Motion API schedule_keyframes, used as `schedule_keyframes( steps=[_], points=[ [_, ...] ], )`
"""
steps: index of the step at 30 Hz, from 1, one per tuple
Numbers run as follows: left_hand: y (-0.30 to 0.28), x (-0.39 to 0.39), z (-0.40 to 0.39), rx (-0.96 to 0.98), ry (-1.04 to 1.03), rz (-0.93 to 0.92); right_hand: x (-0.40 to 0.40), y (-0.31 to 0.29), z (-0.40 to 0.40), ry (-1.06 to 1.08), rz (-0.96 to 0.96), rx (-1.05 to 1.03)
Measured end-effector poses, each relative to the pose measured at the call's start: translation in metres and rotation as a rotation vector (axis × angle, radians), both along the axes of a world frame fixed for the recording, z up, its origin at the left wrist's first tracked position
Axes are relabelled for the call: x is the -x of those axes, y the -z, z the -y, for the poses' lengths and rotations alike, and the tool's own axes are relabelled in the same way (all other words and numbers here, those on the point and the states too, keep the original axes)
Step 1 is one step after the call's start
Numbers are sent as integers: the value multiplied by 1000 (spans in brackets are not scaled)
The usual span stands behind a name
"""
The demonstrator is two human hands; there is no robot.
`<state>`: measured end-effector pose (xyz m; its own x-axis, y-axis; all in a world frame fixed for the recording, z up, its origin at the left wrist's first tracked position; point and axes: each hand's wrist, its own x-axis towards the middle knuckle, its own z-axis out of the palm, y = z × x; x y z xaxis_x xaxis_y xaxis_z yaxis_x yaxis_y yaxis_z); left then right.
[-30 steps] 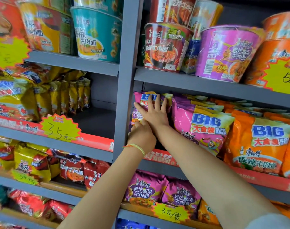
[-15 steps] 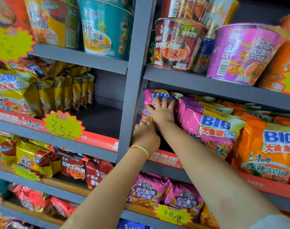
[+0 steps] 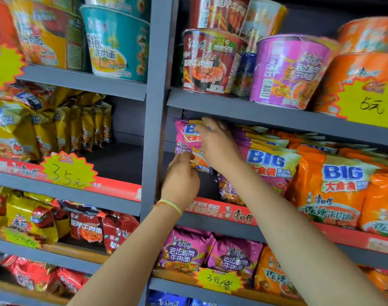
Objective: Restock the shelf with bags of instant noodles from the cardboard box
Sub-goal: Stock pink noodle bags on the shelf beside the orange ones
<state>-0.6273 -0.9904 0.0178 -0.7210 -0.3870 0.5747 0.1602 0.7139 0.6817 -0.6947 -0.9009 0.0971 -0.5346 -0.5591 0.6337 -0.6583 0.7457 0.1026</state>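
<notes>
A pink bag of instant noodles [image 3: 185, 138] stands upright at the left end of the middle shelf [image 3: 221, 212], next to the grey upright post. My right hand [image 3: 217, 144] lies against the bag's front and right side with fingers spread up to its top edge. My left hand [image 3: 181, 180], with a thin band at the wrist, pinches the bag's lower edge from below. More pink "BIG" bags [image 3: 270, 164] stand packed to the right of it. The cardboard box is out of view.
Orange bags [image 3: 334, 186] fill the shelf's right part. Cup noodles [image 3: 292, 69] sit on the shelf above, close over the bag's top. The grey post [image 3: 155, 129] stands just left of the hands. The left bay's middle shelf [image 3: 118, 160] has a bare gap behind the yellow price tag.
The bag now stands more upright and nearer the front. My right hand shifted from flat on the bag's face to its right side and top. My left hand rose to the lower edge.
</notes>
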Motion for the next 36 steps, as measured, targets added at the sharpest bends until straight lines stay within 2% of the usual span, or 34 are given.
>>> schedule_keyframes(
  steps=[2, 4, 6, 8, 10, 12, 14, 15, 16, 18, 20, 22, 24, 26, 27, 29, 31, 33, 36],
  points=[
    [-2, -2, -12, -114, 102, -5, -8, -3, -28, -6, -185, 159],
    [-10, -4, -28, -308, 329, 110, -9, -1, -56, 97, -260, 219],
    [-16, -2, -43, -394, 553, 217, -7, 4, -79, 230, -212, 175],
    [-14, 9, -54, -275, 609, 296, -3, 14, -95, 334, -98, 58],
    [-16, 16, -60, -217, 564, 369, 2, 24, -104, 389, -35, -44],
    [-24, 22, -55, -443, 459, 307, 7, 29, -110, 411, -39, -59],
    [-31, 24, -43, -713, 225, 122, 9, 28, -111, 413, -65, -48],
    [-33, 23, -39, -724, 97, 67, 9, 28, -110, 406, -72, -44],
    [-33, 21, -36, -606, -20, 60, 8, 28, -108, 395, -75, -41],
    [-31, 19, -30, -103, -189, 143, 7, 29, -106, 378, -81, -35],
    [-29, 15, -26, 330, -248, 408, 5, 27, -105, 368, -91, -24],
    [-24, 12, -16, 420, -255, 707, 0, 26, -101, 350, -145, 4],
    [-17, 8, -9, 358, -209, 782, -7, 28, -89, 247, -245, 31],
    [-14, 6, -9, 238, -166, 698, -13, 30, -69, 78, -282, -21],
    [-14, 5, -9, 172, -168, 621, -19, 31, -59, -4, -216, -101],
    [-15, 1, -7, 63, -197, 416, -25, 33, -42, -87, 19, -294],
    [-13, -4, -3, -38, -175, 236, -25, 38, -29, -69, 254, -416],
    [-7, -9, 1, -104, -89, 161, -21, 45, -17, -79, 284, -447],
    [1, -10, 6, -76, -8, 84, -22, 45, -6, -135, 202, -423]
  ],
)
